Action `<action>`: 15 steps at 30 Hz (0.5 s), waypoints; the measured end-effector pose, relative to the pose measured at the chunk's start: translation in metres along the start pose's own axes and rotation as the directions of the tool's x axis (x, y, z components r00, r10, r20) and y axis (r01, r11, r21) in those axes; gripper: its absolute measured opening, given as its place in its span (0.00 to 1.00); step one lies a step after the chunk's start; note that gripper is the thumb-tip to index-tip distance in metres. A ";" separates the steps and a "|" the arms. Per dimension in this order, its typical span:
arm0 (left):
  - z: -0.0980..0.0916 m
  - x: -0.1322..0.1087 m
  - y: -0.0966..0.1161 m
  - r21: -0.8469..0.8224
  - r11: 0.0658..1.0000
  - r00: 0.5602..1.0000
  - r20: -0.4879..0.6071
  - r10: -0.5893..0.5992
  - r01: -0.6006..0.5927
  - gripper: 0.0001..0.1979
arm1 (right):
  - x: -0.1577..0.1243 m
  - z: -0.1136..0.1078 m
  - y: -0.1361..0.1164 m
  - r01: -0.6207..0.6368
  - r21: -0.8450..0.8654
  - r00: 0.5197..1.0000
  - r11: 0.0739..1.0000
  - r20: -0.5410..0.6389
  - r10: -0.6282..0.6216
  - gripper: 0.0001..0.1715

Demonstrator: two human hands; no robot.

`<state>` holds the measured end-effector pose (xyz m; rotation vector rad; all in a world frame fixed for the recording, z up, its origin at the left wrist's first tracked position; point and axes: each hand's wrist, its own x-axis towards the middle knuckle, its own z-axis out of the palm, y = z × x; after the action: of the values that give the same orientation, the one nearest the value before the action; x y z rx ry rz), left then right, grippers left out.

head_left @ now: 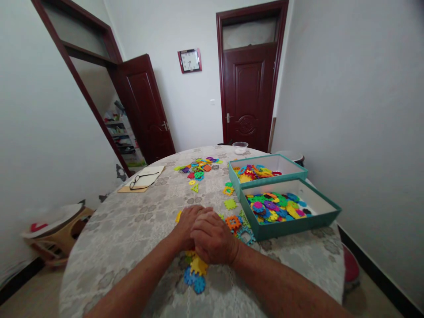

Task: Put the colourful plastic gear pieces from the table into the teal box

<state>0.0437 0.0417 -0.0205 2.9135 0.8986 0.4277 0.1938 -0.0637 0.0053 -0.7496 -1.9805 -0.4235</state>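
My left hand (pixel 186 224) and my right hand (pixel 213 236) are together over the near middle of the table, the right lapping over the left with its fingers curled. Under them lie plastic gear pieces, mostly covered by the hands. A yellow gear piece (pixel 198 266) and blue gear pieces (pixel 194 280) stick out on the near side. Another bit of yellow plastic (pixel 178 216) shows past my left hand. Whatever is between the fingers is hidden. Right of my right hand are an orange square gear piece (pixel 233 223) and a blue square one (pixel 245 236).
Two teal-edged box halves (pixel 291 228) on the right hold many colourful gear pieces. A loose pile of pieces (pixel 198 170) lies farther back. Glasses (pixel 142 180) rest on a notebook (pixel 152 173) at left. A clear bowl (pixel 240 148) stands at the far edge.
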 end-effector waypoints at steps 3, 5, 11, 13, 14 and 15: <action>-0.017 0.024 -0.012 -0.053 0.997 0.998 -0.025 0.053 -0.055 0.21 | -0.004 0.004 0.001 0.024 -0.038 0.999 0.999 0.041 -0.022 0.04; -0.025 0.047 -0.015 -0.062 0.996 0.997 -0.043 0.061 -0.063 0.19 | -0.010 0.010 0.004 0.071 -0.049 0.991 0.996 0.116 -0.065 0.06; -0.014 0.123 -0.008 0.031 0.977 0.974 0.089 0.209 -0.212 0.24 | -0.025 0.021 0.007 0.187 0.069 0.938 0.980 0.285 -0.198 0.09; -0.002 0.146 -0.004 0.087 0.977 0.974 0.135 0.182 -0.195 0.31 | -0.024 0.023 0.004 0.191 0.095 0.945 0.977 0.253 -0.209 0.09; 0.005 0.157 -0.002 0.105 0.980 0.976 0.155 0.153 -0.170 0.34 | -0.024 0.024 0.002 0.191 0.101 0.950 0.976 0.232 -0.210 0.10; 0.013 0.167 -0.001 0.109 0.982 0.977 0.165 0.136 -0.155 0.36 | -0.023 0.025 0.001 0.192 0.106 0.954 0.976 0.215 -0.211 0.10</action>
<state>0.1789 0.1361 0.0078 3.0824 0.7168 0.1524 0.1865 -0.0566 -0.0265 -0.5642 -2.2857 -0.3856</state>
